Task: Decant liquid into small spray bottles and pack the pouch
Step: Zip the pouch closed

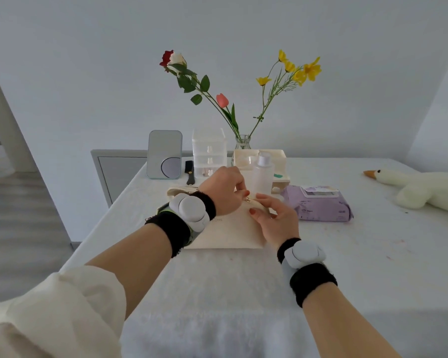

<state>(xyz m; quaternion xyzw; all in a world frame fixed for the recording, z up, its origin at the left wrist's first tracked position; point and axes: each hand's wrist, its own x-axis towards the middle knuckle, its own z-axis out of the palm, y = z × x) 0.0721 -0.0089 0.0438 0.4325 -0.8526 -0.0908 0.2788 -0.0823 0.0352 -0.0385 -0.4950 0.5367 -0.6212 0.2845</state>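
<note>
Fingertips [241,190] of the left hand [225,193] are drawn close together, pinching the small gold zipper pull [248,200] at the top edge of the pouch [228,233]. The right hand [277,223] grips the same edge just right of the pull, with its thumb pressed on the front face and its fingers curled over the top.

The pouch is flat, cream fabric, wider at the bottom than at the top, with a short line of small print on its front, too small to read. It lies on the white-covered table [347,254], with its bottom edge towards the person. Whether the zip is closed along its length cannot be told, as the hands cover it.

Just behind the pouch stands a translucent bottle [263,174] with a white cap. To the pouch's right lies a purple wipes pack [318,206], near but apart. Behind the pouch and to the left stands a rounded mirror [164,154], and a clear drawer unit [209,151] is straight behind. A plush goose [419,188] lies well away to the right.
</note>
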